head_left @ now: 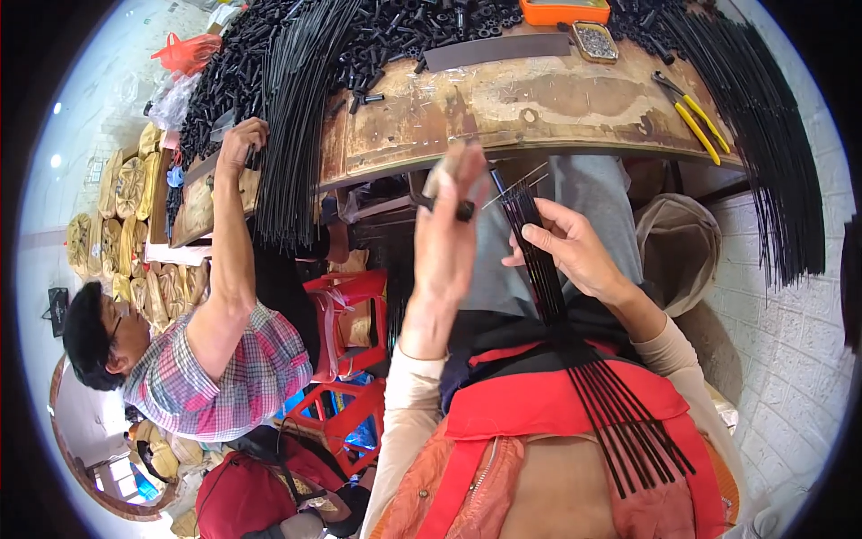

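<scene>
Both hands work in front of the table edge, above the person's lap. Left hand (452, 211) is raised, its fingers pinched on a small black tube (464, 211); the top of this hand is blurred, so the exact grip on the piece is hard to read. Right hand (575, 251) is closed around a bundle of thin black rods (539, 260), thumb laid across them. The rods fan out below the hand and run down over the red apron (548, 404) on the lap, while their thin metal tips stick up above the fingers, close to the left hand.

On the worn wooden table (539, 103) lie a heap of black tubes (404, 31), a flat dark strip (498, 51), an orange tray (564, 11), a small tin of metal bits (594, 40) and yellow-handled pliers (696, 117). Long sheaves of black rods hang over the table on both sides (296, 117) (763, 135).

To the left, another person in a checked shirt (233, 368) reaches up with one hand (241, 142) to the table corner. Red plastic stools (355, 296) stand between the two people.
</scene>
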Demonstrator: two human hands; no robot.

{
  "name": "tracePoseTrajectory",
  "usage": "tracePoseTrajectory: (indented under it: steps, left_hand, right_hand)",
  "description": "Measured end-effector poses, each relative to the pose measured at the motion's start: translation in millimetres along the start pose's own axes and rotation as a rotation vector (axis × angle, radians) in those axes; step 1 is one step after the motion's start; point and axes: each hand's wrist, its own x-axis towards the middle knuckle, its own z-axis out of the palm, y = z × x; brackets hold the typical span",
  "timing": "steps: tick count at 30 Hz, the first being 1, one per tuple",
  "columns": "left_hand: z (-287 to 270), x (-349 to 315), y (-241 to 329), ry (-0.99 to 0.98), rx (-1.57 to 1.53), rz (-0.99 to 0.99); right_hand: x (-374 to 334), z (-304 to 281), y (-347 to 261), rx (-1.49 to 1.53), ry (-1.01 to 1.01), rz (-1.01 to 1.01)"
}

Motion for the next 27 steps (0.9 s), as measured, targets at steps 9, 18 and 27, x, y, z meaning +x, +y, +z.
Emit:
tracePoseTrajectory:
  steps: [9,18,27]
  left_hand:
    - [-3,43,23,-0.549,0.161,-0.381]
    - [-12,30,7,-0.127,0.028,-0.121]
    - [-12,26,5,-0.055,0.099,-0.087]
  right_hand:
    - [-2,3,2,0.022,-0.037,-0.041]
    - [0,5,-1,0.033,0.005,-0.016]
    - [1,12,-1,-0.01,0.028,-0.002]
